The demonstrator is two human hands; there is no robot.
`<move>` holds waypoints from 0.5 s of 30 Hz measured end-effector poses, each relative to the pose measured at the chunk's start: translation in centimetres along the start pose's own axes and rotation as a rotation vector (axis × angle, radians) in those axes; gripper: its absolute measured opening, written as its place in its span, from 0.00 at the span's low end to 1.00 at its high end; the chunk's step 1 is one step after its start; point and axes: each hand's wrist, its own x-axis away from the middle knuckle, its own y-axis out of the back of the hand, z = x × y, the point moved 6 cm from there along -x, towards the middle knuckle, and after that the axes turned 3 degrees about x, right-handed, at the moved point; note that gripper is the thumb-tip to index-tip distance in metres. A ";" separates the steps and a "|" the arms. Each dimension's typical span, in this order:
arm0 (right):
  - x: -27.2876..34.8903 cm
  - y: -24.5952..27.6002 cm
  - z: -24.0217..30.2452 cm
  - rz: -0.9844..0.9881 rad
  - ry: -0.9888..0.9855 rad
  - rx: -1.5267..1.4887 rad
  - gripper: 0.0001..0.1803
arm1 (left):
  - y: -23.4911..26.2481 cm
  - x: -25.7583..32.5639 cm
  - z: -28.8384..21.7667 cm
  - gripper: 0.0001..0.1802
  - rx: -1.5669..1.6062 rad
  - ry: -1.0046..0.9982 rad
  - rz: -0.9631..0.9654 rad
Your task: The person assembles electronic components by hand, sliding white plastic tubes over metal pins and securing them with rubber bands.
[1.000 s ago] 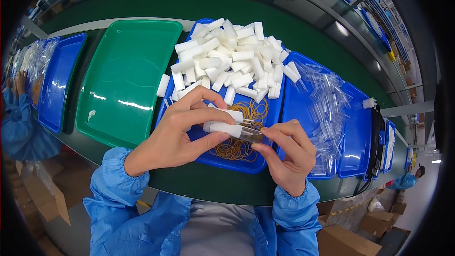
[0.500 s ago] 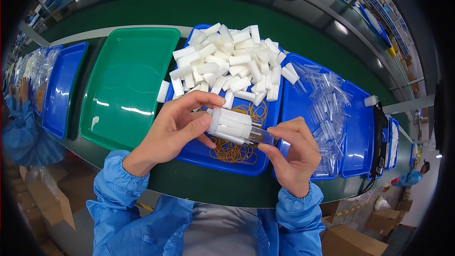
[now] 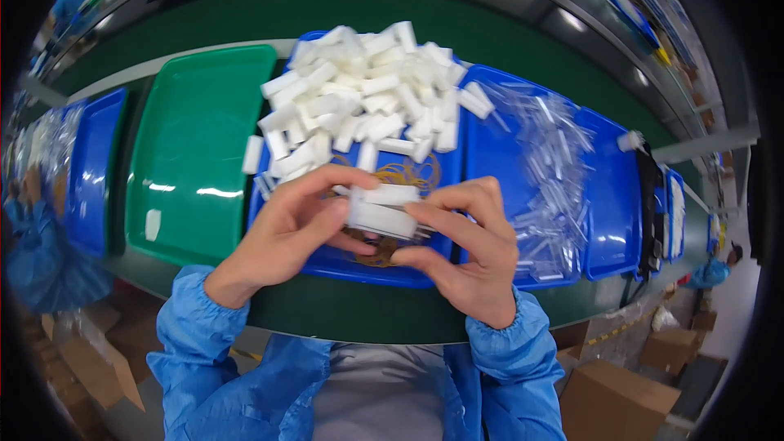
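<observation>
White bundle [image 3: 382,219], long axis sideways over rubber bands [image 3: 423,173], between my pinching left hand [image 3: 286,229] and right hand [image 3: 474,249], latter's grip unclear

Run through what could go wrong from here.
Slipping: the left hand holds a white-and-clear bundle; a loosened grip might let its pieces slide out.
Snagging: tan rubber bands lie below the bundle, so dropped pieces could tangle there.
Toppling: white blocks are heaped above the blue tray, so a bump might send some over its edge.
</observation>
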 end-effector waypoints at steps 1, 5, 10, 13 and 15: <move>-0.3 0.3 0.2 0.003 -0.029 -0.023 0.24 | 0.4 0.3 0.2 0.19 0.065 0.039 -0.060; -0.5 3.7 -2.5 0.009 -0.145 0.178 0.20 | 1.2 0.6 0.3 0.17 0.175 0.009 -0.129; -0.3 6.4 -7.7 0.069 -0.254 0.879 0.11 | 1.7 0.5 0.2 0.15 -0.053 -0.093 -0.250; -0.2 5.1 -9.4 0.170 -0.227 1.077 0.10 | 1.8 0.6 -0.2 0.17 -0.107 -0.145 -0.281; -0.1 4.3 -9.8 0.226 -0.214 1.111 0.10 | 1.8 0.6 -0.4 0.19 -0.127 -0.153 -0.297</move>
